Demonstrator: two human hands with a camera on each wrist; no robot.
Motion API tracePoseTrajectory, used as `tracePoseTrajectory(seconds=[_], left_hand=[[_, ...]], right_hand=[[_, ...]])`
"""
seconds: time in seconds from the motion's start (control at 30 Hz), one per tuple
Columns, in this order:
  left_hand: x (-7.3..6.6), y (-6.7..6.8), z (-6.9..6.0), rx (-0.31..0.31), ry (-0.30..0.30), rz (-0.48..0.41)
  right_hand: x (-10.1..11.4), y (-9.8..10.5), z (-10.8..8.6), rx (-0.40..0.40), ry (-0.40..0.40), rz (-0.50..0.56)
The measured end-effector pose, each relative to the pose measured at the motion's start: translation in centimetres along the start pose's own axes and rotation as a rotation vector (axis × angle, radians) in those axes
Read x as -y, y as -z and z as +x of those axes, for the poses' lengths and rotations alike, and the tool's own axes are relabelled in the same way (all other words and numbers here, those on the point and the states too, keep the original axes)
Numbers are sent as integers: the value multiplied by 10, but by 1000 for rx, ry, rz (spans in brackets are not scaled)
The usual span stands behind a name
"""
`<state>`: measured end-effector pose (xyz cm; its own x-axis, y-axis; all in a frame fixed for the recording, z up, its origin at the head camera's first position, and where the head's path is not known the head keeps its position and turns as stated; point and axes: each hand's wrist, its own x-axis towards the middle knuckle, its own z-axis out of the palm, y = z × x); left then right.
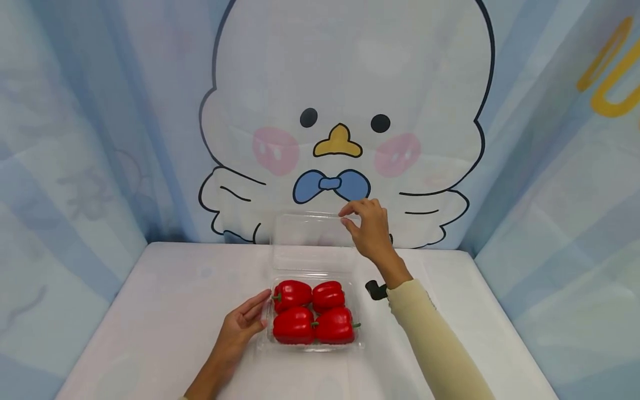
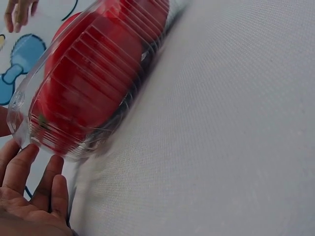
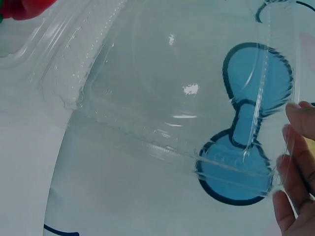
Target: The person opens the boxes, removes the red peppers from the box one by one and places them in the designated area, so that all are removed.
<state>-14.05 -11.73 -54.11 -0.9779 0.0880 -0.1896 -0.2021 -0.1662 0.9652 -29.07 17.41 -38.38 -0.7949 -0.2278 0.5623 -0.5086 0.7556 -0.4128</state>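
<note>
A clear plastic clamshell container [image 1: 311,348] stands on the table with its lid [image 1: 312,233] raised at the back. Several red bell peppers [image 1: 293,325] fill its base, some showing green stems. My right hand [image 1: 371,229] pinches the upper right edge of the lid between thumb and fingers; the right wrist view shows that hand [image 3: 298,162] at the lid's rim. At the base's left side is my left hand [image 1: 241,325], its fingers extended and touching the wall. In the left wrist view, fingertips [image 2: 56,161] rest against the ribbed end of the container.
A white cloth covers the table [image 1: 190,289]. Behind it hangs a pale blue curtain [image 1: 100,111] printed with a white bird wearing a blue bow tie [image 1: 330,184]. A small black object [image 1: 376,290] shows beside my right wrist.
</note>
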Motion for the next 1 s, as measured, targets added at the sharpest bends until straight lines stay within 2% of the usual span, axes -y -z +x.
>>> tracePoseTrajectory(seconds=[0.3, 0.67, 1.0], left_hand=[[1, -1, 1, 8, -1, -18], [1, -1, 0, 3, -20, -31], [1, 0, 0, -2, -13, -26]], right_hand=[[-22, 7, 2, 61, -123, 101], [-39, -7, -6, 75, -326, 230], [-56, -30, -28, 171, -382, 224]])
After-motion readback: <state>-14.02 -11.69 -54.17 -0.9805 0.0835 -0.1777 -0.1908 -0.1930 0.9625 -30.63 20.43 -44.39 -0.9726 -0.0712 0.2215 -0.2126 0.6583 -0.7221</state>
